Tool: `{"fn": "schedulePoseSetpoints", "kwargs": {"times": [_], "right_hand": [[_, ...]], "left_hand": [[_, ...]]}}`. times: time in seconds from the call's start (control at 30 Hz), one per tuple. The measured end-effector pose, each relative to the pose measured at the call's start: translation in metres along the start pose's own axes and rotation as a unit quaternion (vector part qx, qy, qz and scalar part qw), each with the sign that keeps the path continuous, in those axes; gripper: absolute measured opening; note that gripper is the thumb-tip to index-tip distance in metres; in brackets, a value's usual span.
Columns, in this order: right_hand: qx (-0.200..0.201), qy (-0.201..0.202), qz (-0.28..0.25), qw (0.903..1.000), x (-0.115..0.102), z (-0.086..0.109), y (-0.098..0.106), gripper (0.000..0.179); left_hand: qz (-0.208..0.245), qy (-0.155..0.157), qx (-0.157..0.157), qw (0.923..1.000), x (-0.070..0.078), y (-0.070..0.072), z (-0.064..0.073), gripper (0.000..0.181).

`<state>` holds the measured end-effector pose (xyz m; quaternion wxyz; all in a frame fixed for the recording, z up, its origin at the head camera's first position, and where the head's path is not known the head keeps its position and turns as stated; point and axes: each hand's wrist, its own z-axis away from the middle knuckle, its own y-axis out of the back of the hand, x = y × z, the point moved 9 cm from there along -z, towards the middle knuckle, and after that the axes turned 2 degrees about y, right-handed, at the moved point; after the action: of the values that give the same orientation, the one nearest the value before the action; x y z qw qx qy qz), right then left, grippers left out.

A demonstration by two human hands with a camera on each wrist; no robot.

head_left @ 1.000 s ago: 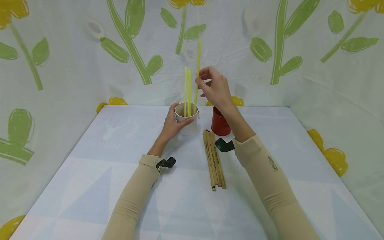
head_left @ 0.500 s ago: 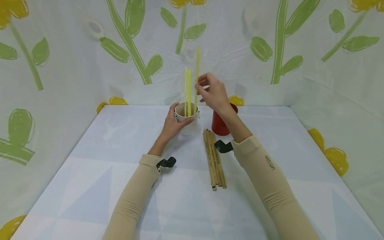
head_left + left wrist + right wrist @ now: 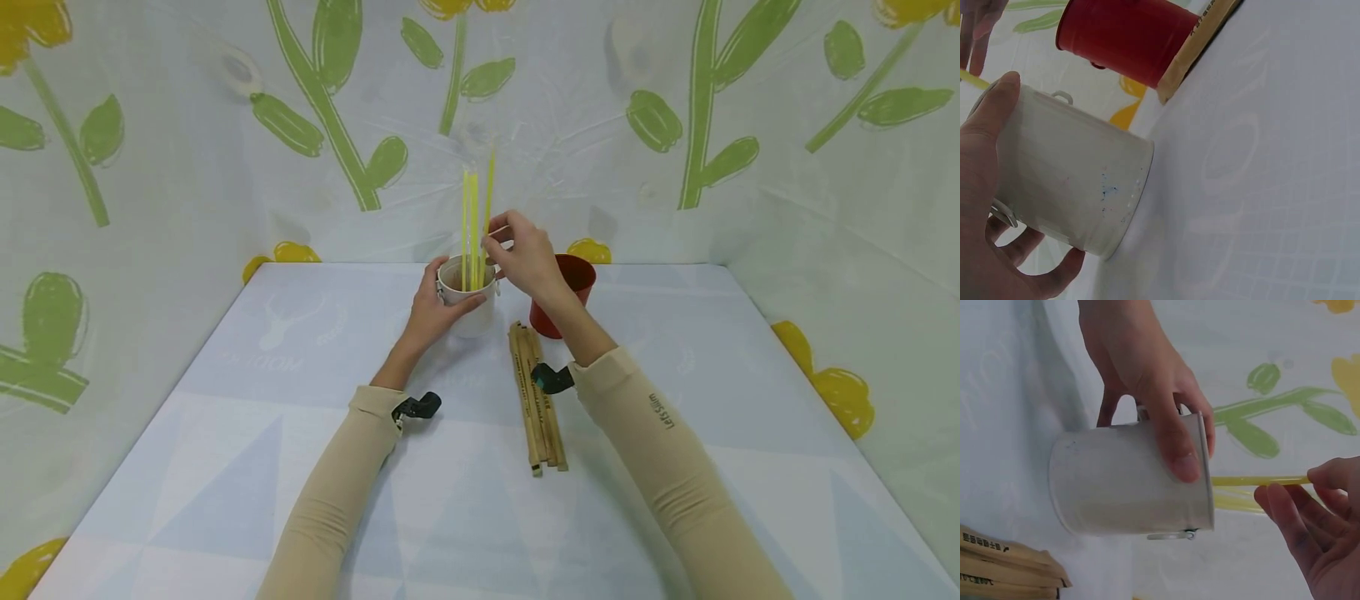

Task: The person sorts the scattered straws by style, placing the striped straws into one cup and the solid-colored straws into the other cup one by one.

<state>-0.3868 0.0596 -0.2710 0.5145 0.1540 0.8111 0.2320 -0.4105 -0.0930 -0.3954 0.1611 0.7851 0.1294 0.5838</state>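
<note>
A small white metal bucket (image 3: pixel 474 315) with wire loops at its sides stands upright on the table. My left hand (image 3: pixel 431 312) grips it, thumb along the near wall and fingers round the far side; the left wrist view shows blue specks low on its wall (image 3: pixel 1107 187). Several thin yellow sticks (image 3: pixel 471 221), which look like straws in clear wrappers, stand in it and rise well above the rim. Just over the rim, my right hand (image 3: pixel 528 260) pinches another yellow straw (image 3: pixel 1254 480) between thumb and fingers. Its lower end is inside the bucket, hidden by the wall.
A red bucket (image 3: pixel 573 279) stands to the right, partly behind the right forearm. In front of it lies a bundle of long brown paper-wrapped sticks (image 3: pixel 532 400) with black print. A flower-patterned sheet (image 3: pixel 570 108) hangs behind the table.
My right hand has come down and slightly left, lowering the pinched straw deeper into the white bucket. More of the red bucket shows. The left hand has stayed on the white bucket.
</note>
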Motion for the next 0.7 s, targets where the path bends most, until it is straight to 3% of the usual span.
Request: {"fn": "schedulePoseSetpoints", "kwargs": {"times": [0.3,0.7], "right_hand": [[-0.022,-0.035,0.018,0.999,0.017,0.005,-0.017,0.029],[-0.021,-0.04,0.035,0.9984,0.024,0.008,-0.025,0.027]], "left_hand": [[0.009,-0.009,-0.002,0.9999,0.0,-0.001,-0.001,0.089],[0.004,-0.009,-0.002,1.0,-0.001,-0.001,-0.001,0.089]]}}
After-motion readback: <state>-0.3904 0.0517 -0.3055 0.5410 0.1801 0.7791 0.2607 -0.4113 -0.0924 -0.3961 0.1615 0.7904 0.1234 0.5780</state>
